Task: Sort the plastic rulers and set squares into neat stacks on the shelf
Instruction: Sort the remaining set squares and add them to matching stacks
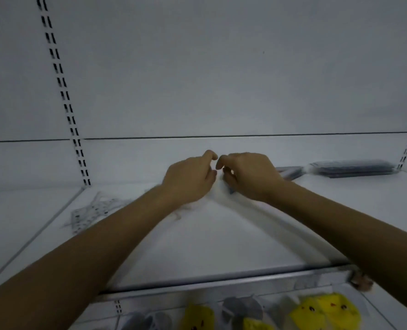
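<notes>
White steel shelving fills the view, with a slotted upright (62, 91) running down the back panel (221, 67) at far left. Just right of it, on the shelf (221, 234), clear plastic rulers and set squares (90, 211) lie in a loose, crisscrossed pile, well apart from your hands. Your left forearm (90, 246) reaches in from the lower left corner. A faint translucent piece (178, 214) shows on the shelf just below its wrist, too blurred to name.

Your left hand (190, 178) sits mid-shelf near the back panel, fingers curled inward, thumb and forefinger drawn toward each other. Whether it pinches anything clear cannot be told. Your right hand (251, 175) meets it almost fingertip to fingertip, its fingers likewise curled. A small dark tip (231, 191) pokes out beneath it, but blur hides whether the hand grips it.

Farther right, against the back panel, a flat stack of dark packaged items (352, 168) rests on the shelf, with a paler strip (290, 172) just beside its left end. Below the metal front rail (221, 279), grey packets (243, 308) and yellow packets (326, 310) lie on the lower shelf (373, 306).
</notes>
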A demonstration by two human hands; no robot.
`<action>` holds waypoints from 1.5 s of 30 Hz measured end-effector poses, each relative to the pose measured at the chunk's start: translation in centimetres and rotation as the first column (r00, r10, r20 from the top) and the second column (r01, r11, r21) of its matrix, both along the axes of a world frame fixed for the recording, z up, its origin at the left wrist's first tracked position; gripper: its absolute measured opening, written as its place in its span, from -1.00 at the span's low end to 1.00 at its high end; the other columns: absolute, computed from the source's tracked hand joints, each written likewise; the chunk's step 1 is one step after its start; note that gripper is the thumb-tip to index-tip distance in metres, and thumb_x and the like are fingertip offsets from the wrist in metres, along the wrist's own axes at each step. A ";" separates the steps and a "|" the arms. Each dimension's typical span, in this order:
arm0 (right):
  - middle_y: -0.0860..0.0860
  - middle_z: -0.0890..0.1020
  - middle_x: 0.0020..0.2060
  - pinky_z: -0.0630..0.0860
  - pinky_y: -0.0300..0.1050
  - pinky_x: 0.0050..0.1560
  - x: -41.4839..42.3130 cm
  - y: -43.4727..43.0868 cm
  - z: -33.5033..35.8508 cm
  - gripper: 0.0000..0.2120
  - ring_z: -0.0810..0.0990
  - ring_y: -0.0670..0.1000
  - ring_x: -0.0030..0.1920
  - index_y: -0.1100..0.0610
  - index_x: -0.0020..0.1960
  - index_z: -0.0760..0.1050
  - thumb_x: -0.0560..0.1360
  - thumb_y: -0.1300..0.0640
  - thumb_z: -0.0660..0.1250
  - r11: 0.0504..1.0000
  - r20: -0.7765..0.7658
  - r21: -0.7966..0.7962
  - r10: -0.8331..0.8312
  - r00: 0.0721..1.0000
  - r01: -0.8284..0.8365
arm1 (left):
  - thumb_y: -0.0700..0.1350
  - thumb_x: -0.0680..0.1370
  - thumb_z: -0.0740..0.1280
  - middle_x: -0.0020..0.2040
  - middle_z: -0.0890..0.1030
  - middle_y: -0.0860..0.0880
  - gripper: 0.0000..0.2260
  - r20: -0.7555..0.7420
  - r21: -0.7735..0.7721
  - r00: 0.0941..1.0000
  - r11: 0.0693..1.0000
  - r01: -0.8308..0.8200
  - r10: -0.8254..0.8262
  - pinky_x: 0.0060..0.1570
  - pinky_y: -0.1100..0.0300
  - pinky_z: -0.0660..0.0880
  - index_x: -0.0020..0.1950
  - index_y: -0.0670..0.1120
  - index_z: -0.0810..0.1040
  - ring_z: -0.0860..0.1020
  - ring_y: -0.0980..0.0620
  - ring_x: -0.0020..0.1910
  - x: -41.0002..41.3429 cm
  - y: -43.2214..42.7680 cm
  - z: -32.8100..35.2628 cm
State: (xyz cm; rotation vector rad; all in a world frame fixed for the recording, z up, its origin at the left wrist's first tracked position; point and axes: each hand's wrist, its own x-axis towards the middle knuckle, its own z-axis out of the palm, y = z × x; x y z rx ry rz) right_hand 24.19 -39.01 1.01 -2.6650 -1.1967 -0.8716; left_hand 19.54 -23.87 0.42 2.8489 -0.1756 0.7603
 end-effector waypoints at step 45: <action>-0.03 0.60 -0.32 0.58 0.04 -0.13 -7.0 14.2 -3.7 -0.79 0.57 -0.02 -0.28 0.03 -0.06 0.51 0.61 0.06 0.12 0.608 -0.428 0.716 -0.006 0.904 0.343 | 0.10 0.62 -0.04 -0.04 0.64 0.02 -0.68 0.075 -0.361 0.988 0.920 0.151 -0.133 -0.33 0.20 0.48 0.20 0.00 0.37 0.61 0.03 -0.27 -4.8 14.1 -3.3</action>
